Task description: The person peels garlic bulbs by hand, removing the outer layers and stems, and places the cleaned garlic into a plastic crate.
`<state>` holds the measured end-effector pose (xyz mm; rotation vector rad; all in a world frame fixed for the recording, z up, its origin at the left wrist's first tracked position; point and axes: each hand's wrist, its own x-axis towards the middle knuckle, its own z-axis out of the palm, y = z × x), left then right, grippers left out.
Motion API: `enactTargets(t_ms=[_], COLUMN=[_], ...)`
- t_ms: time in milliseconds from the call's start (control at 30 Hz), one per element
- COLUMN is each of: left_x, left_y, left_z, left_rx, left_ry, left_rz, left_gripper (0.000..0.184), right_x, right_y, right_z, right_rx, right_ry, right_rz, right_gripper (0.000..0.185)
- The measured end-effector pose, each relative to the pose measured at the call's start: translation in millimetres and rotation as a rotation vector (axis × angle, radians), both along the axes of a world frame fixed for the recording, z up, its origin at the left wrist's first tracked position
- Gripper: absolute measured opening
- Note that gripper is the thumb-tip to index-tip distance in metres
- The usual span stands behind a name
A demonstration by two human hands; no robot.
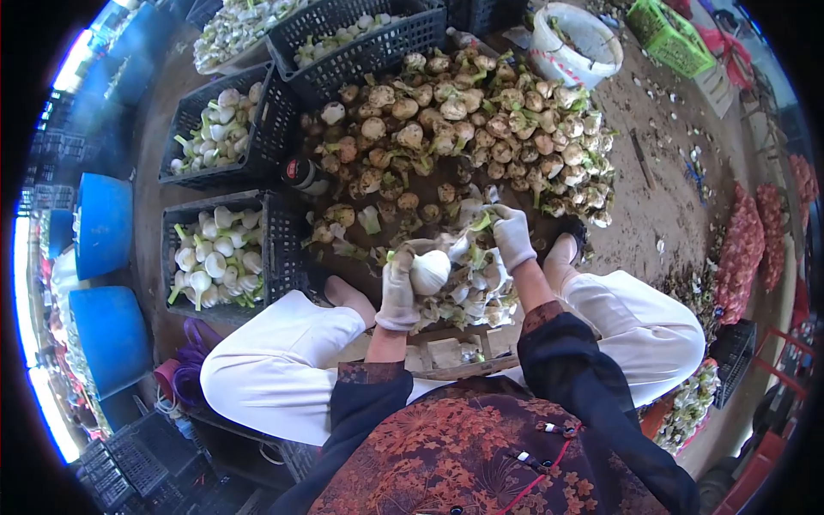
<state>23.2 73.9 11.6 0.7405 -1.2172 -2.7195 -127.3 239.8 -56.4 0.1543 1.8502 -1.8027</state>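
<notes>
My left hand, in a pale work glove, is closed around a smooth white garlic bulb above the ground between my knees. Up and to the right of it, my right hand, also gloved, is closed, with a greenish strip of garlic skin at its fingertips. Beneath both hands lies a heap of stripped white and green skins. Beyond them spreads a large pile of unpeeled, soil-stained garlic bulbs with short green stems.
To the left, black crates hold clean white bulbs. A dark jar stands between crates and pile. At the back are a white bucket and a green crate. Red mesh sacks stand right; blue tubs left.
</notes>
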Motion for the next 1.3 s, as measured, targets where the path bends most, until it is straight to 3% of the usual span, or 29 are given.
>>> enactTargets(t_ms=[67,133,167,200,233,267,333,367,400,467,533,567,600,667,767,933,1133,1200,1267,1300], left_x=[-1.6,-10.0,-9.9,-9.7,-8.6,-7.2,-7.3,-5.7,-6.3,-9.4,-11.0,-12.1,-12.6,-13.1,-10.8,-10.1,-7.3,-7.8,-9.3,-10.3], left_y=[3.5,7.5,9.3,9.1,6.9,2.5,-5.1,-4.2,-6.3,-2.6,-3.7,-3.0,-1.3,-0.2,2.8,7.0,2.0,0.4,2.6,6.9], left_z=[-4.0,-13.0,-21.5,-26.4,-29.9,-34.7,-38.4,-33.4,-34.3,-27.5,-35.4,-40.2,-36.4,-17.8,-6.2,-2.4,1.0,0.1,-3.1,0.6], left_rx=[0.027,0.052,-0.15,-0.356,-0.414,-0.418,-0.636,-0.399,-0.352,-0.36,-0.47,-0.581,-0.579,-1.107,-1.338,-1.33,-1.319,-1.331,-1.357,-1.325], left_ry=[0.025,0.064,0.007,-0.051,-0.134,-0.135,-0.241,-0.228,-0.213,-0.226,-0.258,-0.287,-0.288,-0.305,-0.292,-0.255,-0.259,-0.265,-0.236,-0.248], left_rz=[-0.015,-0.03,0.012,0.052,0.067,0.063,0.061,0.178,0.24,0.331,0.341,0.352,0.347,0.27,0.228,0.25,0.223,0.246,0.26,0.233], left_gripper=[0.042,0.042,0.039,0.036,0.026,0.026,0.018,0.015,0.014,0.012,0.012,0.013,0.013,0.014,0.017,0.017,0.018,0.019,0.018,0.017], right_x=[8.9,19.8,24.1,28.4,32.1,32.1,25.9,13.7,9.5,8.9,30.8,39.8,57.5,77.6,88.5,97.7,90.5,87.0,89.0,88.5], right_y=[-14.9,-37.8,-36.5,-36.6,-37.0,-36.0,-31.5,-18.3,-9.6,6.3,-3.7,-5.5,-19.9,-43.0,-52.9,-51.6,-29.0,-22.1,-26.9,-31.6], right_z=[27.9,83.2,83.0,82.8,82.6,83.3,93.1,76.1,75.9,50.3,68.3,58.3,89.3,102.6,75.8,69.1,20.4,29.9,54.0,72.5], right_rx=[0.065,-0.714,-0.713,-0.93,-1.147,-1.152,-0.861,-0.857,-0.621,0.577,0.81,0.732,0.724,0.878,0.871,0.804,0.806,0.724,0.258,0.241], right_ry=[0.145,-0.541,-0.544,-0.553,-0.557,-0.557,-0.595,-0.477,-0.245,0.656,0.809,0.676,0.643,0.675,0.652,0.642,0.536,0.514,0.062,0.048], right_rz=[0.089,-0.405,-0.406,-0.279,-0.149,-0.154,-0.236,-0.202,-0.216,0.2,0.434,0.577,0.528,0.522,0.481,0.428,0.356,0.284,0.202,0.214], right_gripper=[0.019,0.02,0.02,0.025,0.031,0.031,0.029,0.028,0.023,0.031,0.039,0.036,0.03,0.022,0.019,0.014,0.016,0.016,0.021,0.028])
